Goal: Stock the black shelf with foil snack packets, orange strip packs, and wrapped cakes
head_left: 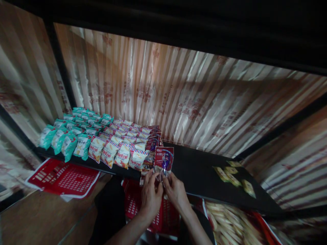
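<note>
pinching dark red packet (164, 157) by lower end with left hand (152, 194) and right hand (176, 191), at front edge of black shelf (195, 170) — might drop into red basket (131, 204) below if loosely held, or knock white packets (122, 155) askew if swung left.

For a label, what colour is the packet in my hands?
The packet is mainly dark red, with a purple patch; it shows in the head view.
</note>
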`<state>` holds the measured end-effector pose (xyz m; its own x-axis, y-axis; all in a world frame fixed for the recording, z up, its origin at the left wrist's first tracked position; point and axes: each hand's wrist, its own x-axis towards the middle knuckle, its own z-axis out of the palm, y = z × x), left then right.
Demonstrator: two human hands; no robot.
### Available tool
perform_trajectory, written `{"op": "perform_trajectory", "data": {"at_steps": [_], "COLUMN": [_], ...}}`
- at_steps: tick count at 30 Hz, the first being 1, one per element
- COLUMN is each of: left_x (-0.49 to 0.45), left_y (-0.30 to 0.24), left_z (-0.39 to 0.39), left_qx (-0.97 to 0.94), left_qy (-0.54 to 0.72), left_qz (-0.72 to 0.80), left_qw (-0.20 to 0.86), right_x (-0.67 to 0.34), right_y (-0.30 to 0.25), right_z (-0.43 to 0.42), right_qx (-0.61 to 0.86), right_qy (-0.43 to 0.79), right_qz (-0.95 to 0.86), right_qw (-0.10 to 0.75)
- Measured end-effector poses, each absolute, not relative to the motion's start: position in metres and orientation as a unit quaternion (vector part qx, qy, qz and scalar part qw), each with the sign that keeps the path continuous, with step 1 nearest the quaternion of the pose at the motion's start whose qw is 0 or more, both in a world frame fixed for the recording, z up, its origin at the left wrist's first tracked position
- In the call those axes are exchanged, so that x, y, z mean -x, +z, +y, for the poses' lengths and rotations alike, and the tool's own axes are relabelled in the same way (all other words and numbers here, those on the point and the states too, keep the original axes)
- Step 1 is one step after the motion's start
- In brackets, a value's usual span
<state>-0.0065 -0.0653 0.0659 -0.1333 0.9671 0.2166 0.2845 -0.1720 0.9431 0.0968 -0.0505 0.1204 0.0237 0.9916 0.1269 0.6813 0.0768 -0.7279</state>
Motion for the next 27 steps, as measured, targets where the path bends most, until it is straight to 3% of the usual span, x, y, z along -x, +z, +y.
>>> {"op": "perform_trajectory", "data": {"at_steps": [9, 27], "left_x": [0.017, 0.033], "left_y": [0.063, 0.049], "left_z": [-0.055, -0.029], "left_qx": [-0.572, -0.539], "left_qy": [0.513, 0.548], "left_qz": [0.554, 0.536], "left_qw": [0.32, 0.35], "right_x": [-0.076, -0.043], "right_y": [0.138, 0.152], "right_z": [-0.021, 0.019], "right_qx": [0.675, 0.676], "right_qy": [0.158, 0.075], "right_qz": [-0.699, -0.729], "right_qw": [0.179, 0.076]}}
